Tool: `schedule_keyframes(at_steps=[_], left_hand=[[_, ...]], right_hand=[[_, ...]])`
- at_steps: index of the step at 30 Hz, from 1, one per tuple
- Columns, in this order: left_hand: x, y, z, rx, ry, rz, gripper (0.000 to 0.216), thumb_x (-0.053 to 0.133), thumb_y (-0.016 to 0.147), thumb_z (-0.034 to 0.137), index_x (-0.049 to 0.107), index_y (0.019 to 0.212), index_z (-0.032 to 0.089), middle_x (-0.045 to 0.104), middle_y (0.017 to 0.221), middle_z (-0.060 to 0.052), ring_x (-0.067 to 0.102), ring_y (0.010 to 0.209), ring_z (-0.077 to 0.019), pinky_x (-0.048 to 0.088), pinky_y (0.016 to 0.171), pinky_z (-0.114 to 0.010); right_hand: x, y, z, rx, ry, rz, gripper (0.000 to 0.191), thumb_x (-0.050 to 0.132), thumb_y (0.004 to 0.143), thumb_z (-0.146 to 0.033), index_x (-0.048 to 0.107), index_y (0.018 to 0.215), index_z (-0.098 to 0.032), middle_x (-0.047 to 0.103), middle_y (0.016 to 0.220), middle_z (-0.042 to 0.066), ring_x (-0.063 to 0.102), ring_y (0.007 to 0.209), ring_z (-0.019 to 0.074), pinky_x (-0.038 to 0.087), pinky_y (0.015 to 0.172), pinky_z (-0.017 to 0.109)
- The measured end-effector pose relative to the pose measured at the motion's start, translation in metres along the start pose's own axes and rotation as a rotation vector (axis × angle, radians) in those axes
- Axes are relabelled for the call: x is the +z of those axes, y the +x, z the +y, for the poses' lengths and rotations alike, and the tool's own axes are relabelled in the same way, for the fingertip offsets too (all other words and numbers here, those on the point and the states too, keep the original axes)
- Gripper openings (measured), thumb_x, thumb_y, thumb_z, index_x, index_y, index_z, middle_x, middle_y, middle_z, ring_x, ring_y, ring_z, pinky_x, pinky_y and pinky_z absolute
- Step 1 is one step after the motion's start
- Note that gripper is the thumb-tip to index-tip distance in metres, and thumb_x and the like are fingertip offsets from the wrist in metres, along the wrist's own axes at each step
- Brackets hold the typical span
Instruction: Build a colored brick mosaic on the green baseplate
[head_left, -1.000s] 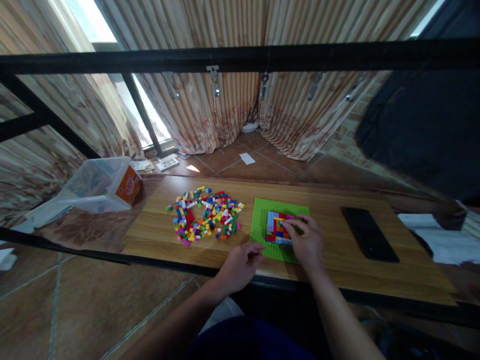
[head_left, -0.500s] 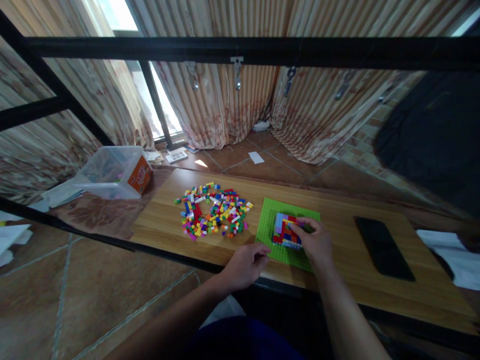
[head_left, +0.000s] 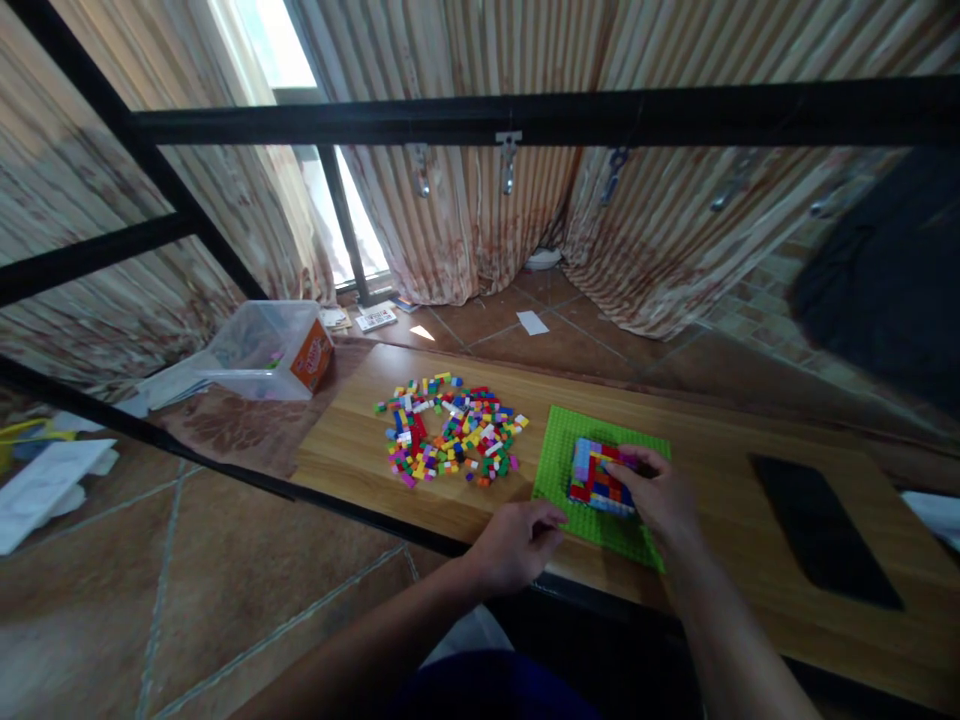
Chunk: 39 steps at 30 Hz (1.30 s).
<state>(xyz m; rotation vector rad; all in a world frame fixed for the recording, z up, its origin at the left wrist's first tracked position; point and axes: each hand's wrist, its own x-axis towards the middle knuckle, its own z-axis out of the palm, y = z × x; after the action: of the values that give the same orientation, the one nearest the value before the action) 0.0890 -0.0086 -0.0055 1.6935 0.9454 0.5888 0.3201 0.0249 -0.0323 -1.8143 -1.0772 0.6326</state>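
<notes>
A green studded baseplate (head_left: 553,440) lies on the wooden table, with a low block of toy bricks (head_left: 592,475) in red, blue, light blue and yellow built up on it. From the right, my right hand (head_left: 660,495) reaches over this build, thumb and forefinger pinched at its upper side. Whatever is between those fingertips is too small or hidden to name. My left hand (head_left: 517,545) rests at the plate's near left corner with its fingers curled in. I cannot tell whether it grips anything there.
Left of the plate spreads a pile of loose coloured bricks (head_left: 457,430). A dark flat phone-like slab (head_left: 825,530) lies to the right on the table (head_left: 337,430). Beyond the table's left end stands a clear plastic bin (head_left: 255,350). A black metal bar (head_left: 450,115) crosses ahead.
The view has swung, so the whole scene sits further right and slightly lower. Both hands keep nearly the same places at the plate, the right one still pinching at the build.
</notes>
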Motion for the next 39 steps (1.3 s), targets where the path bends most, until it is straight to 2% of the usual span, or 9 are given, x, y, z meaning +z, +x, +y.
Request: schedule_keyframes(at_steps=[5, 9, 11, 15, 20, 26, 30, 37, 39], left_hand=[[-0.023, 0.001, 0.004, 0.03, 0.122, 0.157, 0.018, 0.049, 0.085, 0.016, 0.066, 0.093, 0.015, 0.069, 0.085, -0.004, 0.063, 0.077, -0.0149, 0.047, 0.069, -0.023], [-0.058, 0.008, 0.004, -0.053, 0.49, 0.417, 0.019, 0.048, 0.085, 0.014, 0.066, 0.091, 0.018, 0.067, 0.091, -0.005, 0.062, 0.081, -0.0165, 0.047, 0.075, -0.027], [-0.07, 0.014, 0.005, -0.122, 0.669, 0.447, 0.017, 0.049, 0.086, 0.017, 0.066, 0.089, 0.019, 0.066, 0.093, -0.006, 0.062, 0.083, -0.018, 0.048, 0.077, -0.029], [-0.077, 0.027, 0.005, -0.174, 0.879, 0.368, 0.021, 0.047, 0.088, 0.018, 0.067, 0.088, 0.017, 0.065, 0.099, -0.011, 0.062, 0.092, -0.0213, 0.049, 0.081, -0.031], [-0.073, 0.037, 0.003, -0.235, 0.93, 0.339, 0.024, 0.044, 0.087, 0.015, 0.068, 0.09, 0.016, 0.066, 0.098, -0.012, 0.064, 0.09, -0.0221, 0.05, 0.079, -0.032], [-0.076, 0.036, 0.003, -0.226, 0.961, 0.335, 0.024, 0.042, 0.089, 0.017, 0.066, 0.093, 0.016, 0.065, 0.098, -0.012, 0.064, 0.09, -0.0231, 0.05, 0.076, -0.032], [-0.072, 0.027, 0.012, -0.162, 0.948, 0.334, 0.023, 0.04, 0.094, 0.021, 0.062, 0.095, 0.016, 0.063, 0.1, -0.01, 0.063, 0.085, -0.0199, 0.048, 0.074, -0.03], [-0.032, 0.009, 0.032, 0.1, 0.763, 0.038, 0.02, 0.039, 0.095, 0.022, 0.058, 0.093, 0.019, 0.063, 0.095, -0.006, 0.062, 0.084, -0.0171, 0.048, 0.073, -0.027], [-0.024, 0.004, 0.035, 0.155, 0.71, -0.005, 0.02, 0.039, 0.095, 0.023, 0.058, 0.092, 0.019, 0.063, 0.093, -0.005, 0.061, 0.082, -0.0166, 0.048, 0.071, -0.026]], right_hand=[[0.001, 0.0, -0.01, 0.072, 0.014, 0.009, 0.036, 0.075, 0.059, -0.043, 0.071, 0.087, -0.021, 0.07, 0.077, 0.004, 0.066, 0.068, 0.0222, 0.052, 0.063, 0.037], [0.0, -0.001, -0.009, 0.015, 0.011, 0.021, 0.038, 0.075, 0.059, -0.046, 0.072, 0.088, -0.021, 0.071, 0.076, 0.005, 0.066, 0.066, 0.0229, 0.052, 0.061, 0.037], [-0.001, -0.003, -0.005, -0.009, -0.006, 0.003, 0.042, 0.074, 0.061, -0.049, 0.072, 0.093, -0.021, 0.072, 0.08, 0.006, 0.066, 0.068, 0.0232, 0.052, 0.062, 0.037], [-0.004, -0.008, 0.003, -0.065, -0.068, -0.013, 0.049, 0.07, 0.065, -0.051, 0.071, 0.105, -0.023, 0.071, 0.097, 0.008, 0.066, 0.084, 0.0259, 0.051, 0.075, 0.042], [-0.006, -0.014, 0.008, -0.091, -0.018, 0.027, 0.05, 0.065, 0.072, -0.048, 0.066, 0.114, -0.021, 0.069, 0.11, 0.01, 0.063, 0.101, 0.0259, 0.046, 0.092, 0.047], [-0.012, -0.024, 0.005, -0.08, 0.096, 0.185, 0.046, 0.062, 0.075, -0.046, 0.066, 0.11, -0.016, 0.068, 0.109, 0.014, 0.064, 0.096, 0.0259, 0.049, 0.087, 0.045], [-0.015, -0.05, -0.014, -0.126, 0.062, 0.307, 0.04, 0.058, 0.08, -0.047, 0.068, 0.104, -0.017, 0.07, 0.102, 0.014, 0.065, 0.086, 0.0244, 0.051, 0.08, 0.042], [0.002, -0.105, -0.059, -0.249, 0.084, -0.126, 0.031, 0.054, 0.087, -0.043, 0.068, 0.111, -0.027, 0.069, 0.103, 0.006, 0.065, 0.093, 0.0211, 0.052, 0.083, 0.037], [0.003, -0.112, -0.063, -0.276, 0.088, -0.187, 0.028, 0.053, 0.089, -0.041, 0.069, 0.107, -0.028, 0.069, 0.103, 0.005, 0.065, 0.096, 0.0211, 0.052, 0.084, 0.036]])
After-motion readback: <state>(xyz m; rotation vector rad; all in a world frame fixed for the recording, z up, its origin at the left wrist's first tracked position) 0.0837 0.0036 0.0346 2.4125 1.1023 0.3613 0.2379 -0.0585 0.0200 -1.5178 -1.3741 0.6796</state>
